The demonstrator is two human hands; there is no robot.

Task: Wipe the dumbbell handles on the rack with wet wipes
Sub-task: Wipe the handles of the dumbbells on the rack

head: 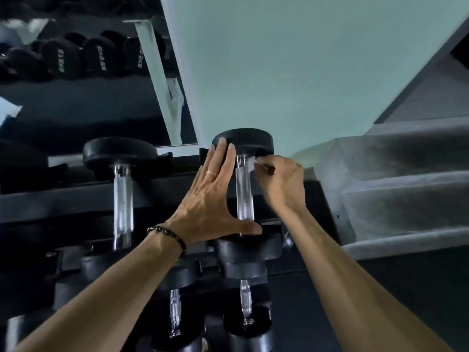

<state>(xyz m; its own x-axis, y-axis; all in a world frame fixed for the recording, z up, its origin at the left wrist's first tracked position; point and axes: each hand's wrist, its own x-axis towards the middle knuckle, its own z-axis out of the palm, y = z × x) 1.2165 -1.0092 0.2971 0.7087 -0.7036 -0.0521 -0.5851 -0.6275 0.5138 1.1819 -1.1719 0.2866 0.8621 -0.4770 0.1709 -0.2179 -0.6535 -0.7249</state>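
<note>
Green wall [304, 72], mirror [76, 97] behind black dumbbell rack [63, 201].

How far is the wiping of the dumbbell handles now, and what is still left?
Nothing shows which handles are already clean. In hand: the right hand pinches a wet wipe against the far end of the top-right dumbbell's handle, while the left hand lies open, steadying that dumbbell. Possibly left: the neighbouring handle and the two lower handles.
</note>
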